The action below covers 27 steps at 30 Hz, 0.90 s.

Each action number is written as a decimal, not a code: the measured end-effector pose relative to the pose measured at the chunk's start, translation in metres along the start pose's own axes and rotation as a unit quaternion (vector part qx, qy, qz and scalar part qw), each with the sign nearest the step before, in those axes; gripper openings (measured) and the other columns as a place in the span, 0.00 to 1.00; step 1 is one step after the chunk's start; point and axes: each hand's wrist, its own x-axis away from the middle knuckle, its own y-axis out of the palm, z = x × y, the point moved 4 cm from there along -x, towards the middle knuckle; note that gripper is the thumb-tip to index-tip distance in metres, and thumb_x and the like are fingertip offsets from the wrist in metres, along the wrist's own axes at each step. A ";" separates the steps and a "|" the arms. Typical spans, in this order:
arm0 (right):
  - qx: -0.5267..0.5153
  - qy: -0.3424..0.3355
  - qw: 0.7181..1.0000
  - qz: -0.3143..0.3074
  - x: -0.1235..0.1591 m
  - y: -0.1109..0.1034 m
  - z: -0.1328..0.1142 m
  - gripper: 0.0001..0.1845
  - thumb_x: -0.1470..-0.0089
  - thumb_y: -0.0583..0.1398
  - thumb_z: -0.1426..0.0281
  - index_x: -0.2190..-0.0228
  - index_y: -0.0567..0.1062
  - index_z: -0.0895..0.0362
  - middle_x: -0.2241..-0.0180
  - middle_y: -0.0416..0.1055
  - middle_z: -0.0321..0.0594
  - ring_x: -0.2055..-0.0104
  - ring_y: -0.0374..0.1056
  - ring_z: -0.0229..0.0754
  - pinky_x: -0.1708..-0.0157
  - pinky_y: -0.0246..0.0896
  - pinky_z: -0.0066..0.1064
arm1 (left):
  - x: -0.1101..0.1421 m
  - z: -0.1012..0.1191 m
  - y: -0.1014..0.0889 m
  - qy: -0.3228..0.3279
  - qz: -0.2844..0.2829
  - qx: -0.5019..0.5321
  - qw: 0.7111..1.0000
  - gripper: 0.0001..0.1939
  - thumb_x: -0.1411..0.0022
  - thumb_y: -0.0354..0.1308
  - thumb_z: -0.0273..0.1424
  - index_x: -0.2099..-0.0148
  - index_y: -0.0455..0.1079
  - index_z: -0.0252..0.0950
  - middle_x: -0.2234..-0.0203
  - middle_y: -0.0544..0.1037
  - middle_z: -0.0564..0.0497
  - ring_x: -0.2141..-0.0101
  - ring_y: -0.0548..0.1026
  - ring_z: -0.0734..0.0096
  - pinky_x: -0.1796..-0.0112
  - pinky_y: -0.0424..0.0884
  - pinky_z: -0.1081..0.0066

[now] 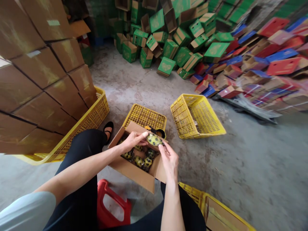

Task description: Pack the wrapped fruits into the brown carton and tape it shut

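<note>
Between my hands is a yellow-green item with black spots [154, 139], wrapped in clear, shiny plastic. My left hand [133, 140] pinches its left end between thumb and fingers. The fingertips and thumb of my right hand [169, 158] close on its right end. Just below is a cardboard carton [134, 175] with its flaps spread. Several similar spotted items [139, 160] in clear wrap lie inside it, partly hidden by my left hand. A black and yellow object [160, 132] shows behind the held item; its kind is unclear.
A yellow crate [144, 115] is behind the carton, and another [198, 117] lies tipped to its right. Stacked cartons [48, 80] stand at left. A red plastic stool [102, 199] is below. Green boxes [167, 65] and red-blue boxes [284, 65] heap behind. Another crate [204, 199] is lower right.
</note>
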 end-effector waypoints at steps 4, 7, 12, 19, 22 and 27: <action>0.020 0.006 0.999 0.030 -0.002 -0.005 0.003 0.30 0.47 0.69 0.48 0.50 0.84 0.55 0.54 0.84 0.48 0.56 0.81 0.54 0.51 0.75 0.42 | 0.001 0.002 0.002 0.025 -0.051 -0.026 0.998 0.32 0.53 0.77 0.52 0.54 0.84 0.32 0.63 0.85 0.45 0.64 0.82 0.66 0.58 0.77 0.71; 0.044 0.020 0.998 0.051 -0.001 -0.008 0.001 0.32 0.48 0.67 0.43 0.55 0.85 0.57 0.64 0.85 0.47 0.67 0.79 0.51 0.62 0.76 0.39 | 0.000 0.002 -0.002 0.047 -0.048 -0.081 0.994 0.29 0.51 0.76 0.49 0.55 0.84 0.32 0.68 0.84 0.47 0.73 0.77 0.72 0.68 0.73 0.74; 0.077 0.009 0.996 0.045 0.001 -0.008 -0.006 0.31 0.46 0.64 0.39 0.66 0.85 0.56 0.81 0.76 0.39 0.77 0.70 0.45 0.73 0.66 0.34 | -0.003 0.000 -0.006 0.059 -0.016 -0.100 0.993 0.25 0.49 0.75 0.48 0.58 0.84 0.32 0.70 0.84 0.48 0.71 0.78 0.70 0.67 0.72 0.74; 0.036 -0.004 0.998 0.050 0.000 -0.005 -0.005 0.31 0.45 0.65 0.43 0.55 0.82 0.57 0.59 0.84 0.49 0.62 0.79 0.51 0.63 0.74 0.36 | -0.003 -0.006 0.002 0.004 -0.053 0.045 0.998 0.34 0.52 0.79 0.45 0.47 0.75 0.34 0.60 0.83 0.44 0.61 0.82 0.64 0.54 0.78 0.63; 0.019 -0.001 1.000 0.021 0.000 -0.001 -0.004 0.37 0.44 0.66 0.45 0.43 0.77 0.58 0.50 0.81 0.53 0.52 0.79 0.55 0.54 0.76 0.43 | -0.003 -0.006 0.002 0.013 -0.067 0.044 0.997 0.40 0.47 0.77 0.44 0.36 0.70 0.37 0.51 0.81 0.42 0.58 0.81 0.62 0.55 0.78 0.61; 0.027 0.002 0.999 -0.020 0.001 0.001 -0.003 0.40 0.41 0.64 0.47 0.37 0.72 0.58 0.53 0.82 0.52 0.58 0.81 0.54 0.55 0.78 0.45 | -0.004 -0.005 -0.001 0.016 -0.051 0.037 0.998 0.40 0.44 0.75 0.44 0.34 0.68 0.36 0.50 0.79 0.41 0.59 0.80 0.64 0.56 0.79 0.63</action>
